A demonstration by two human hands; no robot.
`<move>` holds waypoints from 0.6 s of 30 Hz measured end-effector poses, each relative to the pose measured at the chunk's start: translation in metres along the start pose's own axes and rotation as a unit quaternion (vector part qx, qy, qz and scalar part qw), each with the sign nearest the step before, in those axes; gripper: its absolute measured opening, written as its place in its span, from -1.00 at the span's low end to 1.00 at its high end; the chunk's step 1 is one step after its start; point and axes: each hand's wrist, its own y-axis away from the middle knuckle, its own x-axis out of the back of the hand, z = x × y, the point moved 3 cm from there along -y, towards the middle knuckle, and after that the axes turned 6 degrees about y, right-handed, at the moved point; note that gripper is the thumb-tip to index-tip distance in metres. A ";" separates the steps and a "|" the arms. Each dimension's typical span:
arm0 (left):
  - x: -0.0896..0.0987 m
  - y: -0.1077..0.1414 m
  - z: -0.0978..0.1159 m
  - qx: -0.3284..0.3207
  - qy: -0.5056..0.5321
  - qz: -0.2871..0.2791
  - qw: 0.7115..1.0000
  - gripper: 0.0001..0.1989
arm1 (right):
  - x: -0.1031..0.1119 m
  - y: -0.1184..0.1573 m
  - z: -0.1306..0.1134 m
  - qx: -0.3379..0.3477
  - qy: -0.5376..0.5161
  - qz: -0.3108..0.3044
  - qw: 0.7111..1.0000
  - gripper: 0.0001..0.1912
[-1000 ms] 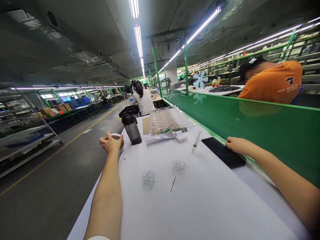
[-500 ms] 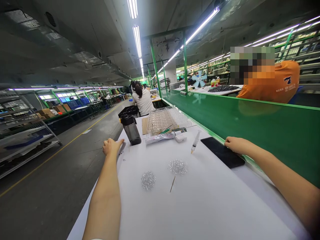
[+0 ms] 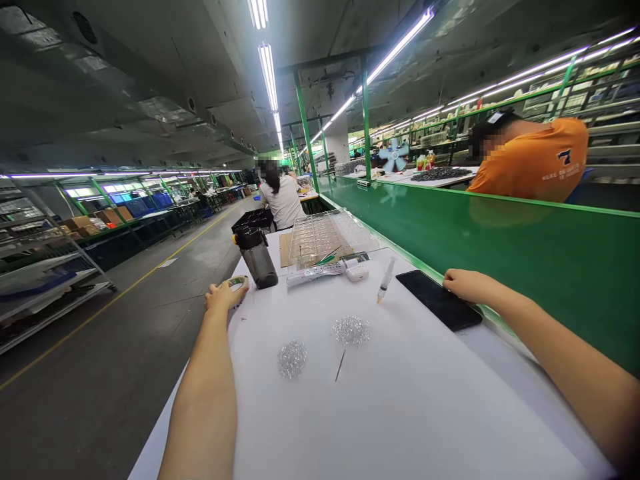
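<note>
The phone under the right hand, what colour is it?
Black; the head view shows the phone best, beneath the right hand.

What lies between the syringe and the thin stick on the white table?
A heap of clear rhinestones lies between them, in the head view.

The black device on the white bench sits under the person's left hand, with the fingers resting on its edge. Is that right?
No, the hand is wrong: the head view shows the right hand, not the left, on the black device. Its fingers do rest on the device's edge, and the device does lie on the white bench.
</note>
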 end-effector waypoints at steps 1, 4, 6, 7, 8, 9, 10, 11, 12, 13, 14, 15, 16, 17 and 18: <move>0.000 0.000 0.000 -0.002 0.001 -0.003 1.000 -0.26 | 0.000 0.001 -0.001 0.001 0.002 0.000 1.000 -0.58; -0.001 0.001 0.001 -0.005 -0.010 -0.030 0.999 -0.42 | 0.002 0.001 -0.002 0.001 0.013 0.000 1.000 -0.60; -0.002 0.001 0.002 -0.011 -0.026 -0.042 0.999 -0.47 | 0.003 0.001 -0.003 0.004 0.025 0.002 1.000 -0.63; -0.002 0.000 0.003 -0.017 -0.034 -0.042 0.998 -0.49 | 0.004 0.001 -0.003 0.007 0.030 0.004 1.000 -0.66; -0.003 -0.002 0.002 -0.025 -0.042 -0.038 0.998 -0.50 | 0.004 0.001 -0.003 0.010 0.033 0.005 0.999 -0.69; -0.004 -0.004 0.002 -0.035 -0.048 -0.033 0.998 -0.51 | 0.005 0.001 -0.002 0.013 0.035 0.009 0.999 -0.72; -0.004 -0.007 0.002 -0.050 -0.053 -0.028 0.997 -0.52 | 0.006 0.002 -0.002 0.013 0.035 0.012 0.999 -0.75; -0.005 -0.012 0.002 -0.063 -0.058 -0.024 0.996 -0.53 | 0.006 0.002 -0.002 0.014 0.034 0.014 0.999 -0.78; -0.007 -0.016 0.002 -0.067 -0.064 -0.029 0.995 -0.54 | 0.007 0.003 -0.002 0.022 0.038 0.018 0.999 -0.79; -0.008 -0.021 0.003 -0.065 -0.072 -0.039 0.995 -0.53 | 0.008 0.003 -0.002 0.028 0.042 0.014 0.999 -0.79; -0.008 -0.024 0.004 -0.059 -0.082 -0.044 0.994 -0.51 | 0.009 0.004 -0.003 0.034 0.044 0.018 0.998 -0.80; -0.007 -0.027 0.005 -0.044 -0.097 -0.042 0.993 -0.49 | 0.010 0.004 -0.003 0.034 0.048 0.023 0.998 -0.80; -0.005 -0.029 0.006 -0.028 -0.112 -0.038 0.993 -0.47 | 0.011 0.005 -0.004 0.034 0.052 0.022 0.998 -0.81; -0.003 -0.029 0.008 -0.014 -0.128 -0.031 0.991 -0.47 | 0.011 0.006 -0.004 0.034 0.055 0.021 0.998 -0.80; -0.001 -0.028 0.009 -0.004 -0.141 -0.026 0.990 -0.47 | 0.012 0.007 -0.005 0.035 0.059 0.018 0.998 -0.79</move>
